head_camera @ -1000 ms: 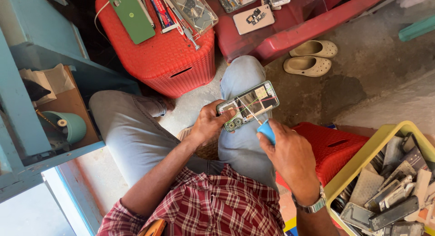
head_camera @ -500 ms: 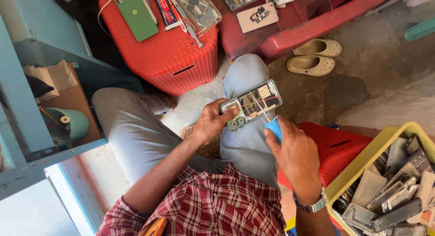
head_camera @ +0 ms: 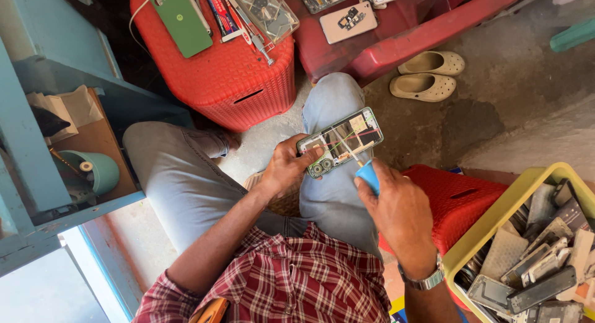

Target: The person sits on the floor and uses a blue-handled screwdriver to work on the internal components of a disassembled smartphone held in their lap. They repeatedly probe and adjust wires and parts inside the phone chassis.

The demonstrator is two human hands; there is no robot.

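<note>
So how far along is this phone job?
Done: the phone lies open, its back cover off and its boards and wires bare. In hand: the left hand steadies it on the knee while the right hand works a blue-handled tool at its lower edge. Left: the phone is not yet closed.

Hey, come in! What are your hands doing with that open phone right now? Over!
Left hand grips open phone over knee. Right hand holds blue-handled tool, tip on phone. Nothing in the way.

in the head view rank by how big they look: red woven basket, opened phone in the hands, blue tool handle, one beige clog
1. red woven basket
2. opened phone
3. beige clog, looks close to the phone, but lies farther away, so unsure
4. blue tool handle
</note>
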